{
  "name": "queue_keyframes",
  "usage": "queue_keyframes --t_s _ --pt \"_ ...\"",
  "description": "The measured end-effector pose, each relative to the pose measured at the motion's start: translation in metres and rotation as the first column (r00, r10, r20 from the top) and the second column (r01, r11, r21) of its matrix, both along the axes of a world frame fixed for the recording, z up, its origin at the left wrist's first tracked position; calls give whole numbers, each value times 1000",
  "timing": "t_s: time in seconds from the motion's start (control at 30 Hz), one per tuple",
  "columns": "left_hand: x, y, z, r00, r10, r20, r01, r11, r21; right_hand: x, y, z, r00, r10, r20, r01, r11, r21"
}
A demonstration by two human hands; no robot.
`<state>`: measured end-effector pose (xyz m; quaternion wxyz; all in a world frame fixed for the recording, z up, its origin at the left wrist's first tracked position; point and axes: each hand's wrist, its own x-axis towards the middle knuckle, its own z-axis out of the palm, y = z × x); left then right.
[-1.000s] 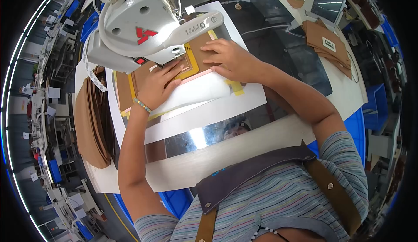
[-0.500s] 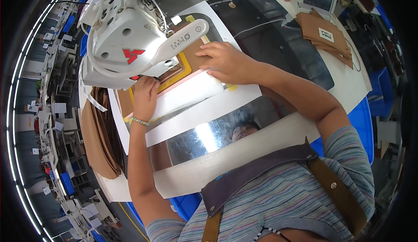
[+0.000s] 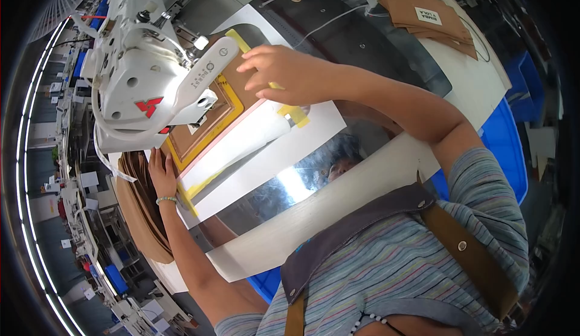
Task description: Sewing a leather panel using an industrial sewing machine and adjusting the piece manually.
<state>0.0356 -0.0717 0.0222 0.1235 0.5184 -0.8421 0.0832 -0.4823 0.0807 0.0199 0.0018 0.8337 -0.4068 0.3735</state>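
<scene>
A brown panel with a yellow-edged rectangular frame (image 3: 236,107) lies under the head of a white sewing machine (image 3: 124,76). Along the frame's near side run a pink strip and a white sheet (image 3: 241,136), with yellow tape (image 3: 300,117) at the right end. My left hand (image 3: 162,174) lies at the left end of this layered work, fingers stretched out and holding nothing. Over the right end is my right hand (image 3: 281,76), its fingers spread near the brown panel's edge; whether they touch it I cannot tell. The needle area is partly hidden behind the machine's white lamp (image 3: 202,73).
Brown pieces (image 3: 142,209) hang stacked at the table's left side. Another stack of brown pieces (image 3: 405,9) with a white label lies at the far right. A shiny metal plate (image 3: 272,194) covers the near table. Blue bins (image 3: 506,148) stand below the right edge.
My left hand has moved from beside the machine head to the work's left end. My right hand's fingers have spread and come up at the right end. The whole view has shifted.
</scene>
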Motion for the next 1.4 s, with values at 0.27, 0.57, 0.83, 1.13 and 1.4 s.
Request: queue_keyframes --t_s 0.27,0.57,0.83,1.13,1.4 --pt "-29 10 0 999 -3 50 5 999 -43 -77 44 23 999 -44 0 44 998 49" --pt "-109 36 -7 985 -101 -138 65 968 -243 2 45 14 981 90 -174 -99 994 -39" --pt "-170 36 -23 576 -36 -816 197 976 96 17 46 -5 952 -37 -305 82 987 135" --pt "-214 34 -36 739 -60 -671 58 998 -26 4 33 -12 984 -93 -151 114 984 139" --pt "-194 53 1 993 4 -115 -20 990 -137 5 31 -15 999 -35 -21 38 984 174"
